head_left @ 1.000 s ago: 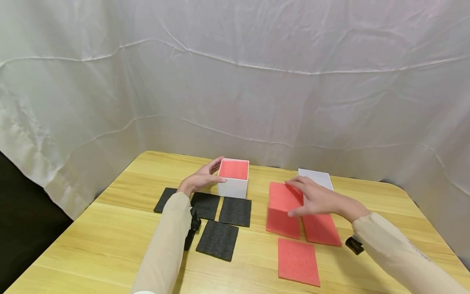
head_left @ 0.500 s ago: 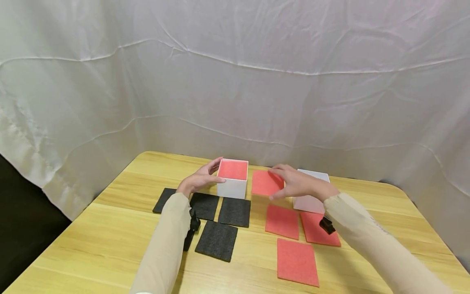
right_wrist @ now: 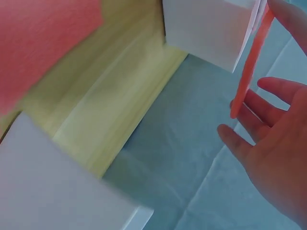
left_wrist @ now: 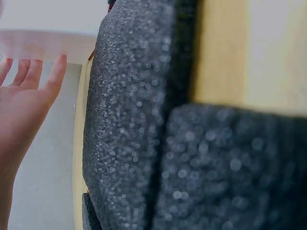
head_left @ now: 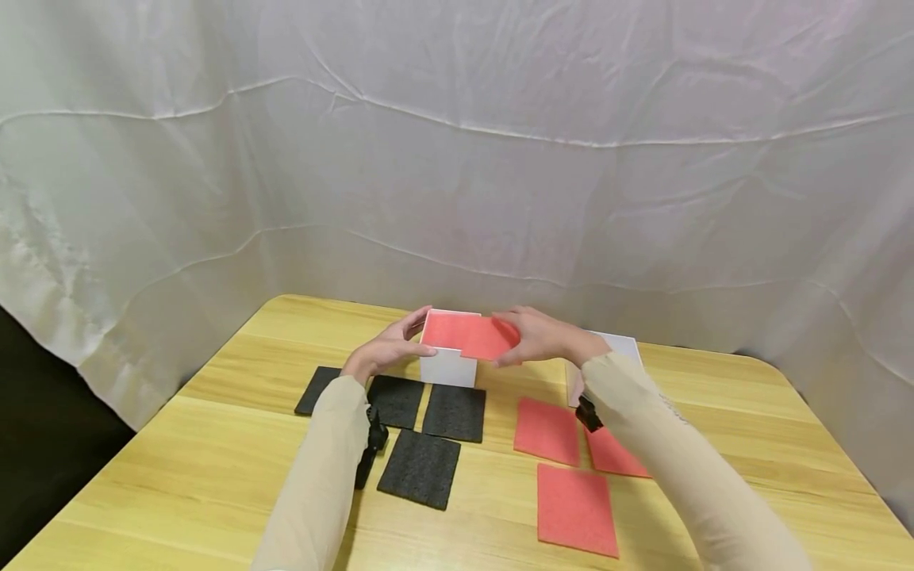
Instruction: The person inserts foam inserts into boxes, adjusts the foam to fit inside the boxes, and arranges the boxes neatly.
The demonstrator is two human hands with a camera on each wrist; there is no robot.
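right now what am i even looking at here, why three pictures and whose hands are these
There is no machine here: a person works with two bare hands, wearing three cameras. The wide picture comes from a camera on the head, looking down at a wooden table in front of a white cloth backdrop. The other two come from cameras on the wrists, so they look very close and tilted.

The left hand rests against the side of a white box with red foam inside it. The right hand holds a red foam sheet over that box; the right wrist view shows this sheet edge-on between the fingers.

On the table lie four black foam squares on the left and three red foam sheets on the right. A second white box stands behind the right arm.
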